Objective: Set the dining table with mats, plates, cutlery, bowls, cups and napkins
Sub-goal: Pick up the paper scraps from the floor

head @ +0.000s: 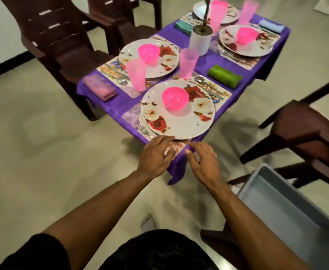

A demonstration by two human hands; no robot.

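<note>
At the near corner of the table, the left hand (156,155) and the right hand (203,159) are together over the overhanging edge of the place mat (129,115), just under the rim of the nearest floral plate (179,117). The left fingers are bent down onto the mat edge; the right fingers are loosely spread beside the purple tablecloth (176,168) where it hangs from the corner. I cannot tell whether either hand really pinches the mat or the cloth.

The step seems to be a last straightening of this setting. To do it well, I think the hands should pull the mat evenly, because the plate carries a pink bowl (175,100) and already reaches over the table edge; a quick pull could tip it. A fork (143,129) lies left of the plate, a spoon (199,80) right of it, and a pink cup (188,63) stands behind. The green napkin (225,78) lies further right.

The table looks nearly finished: I can see three more settings and a white plant pot (200,42) in the middle. Dark brown plastic chairs (56,41) stand around on a pale floor, and a grey tub (288,203) stands at the person's right.
</note>
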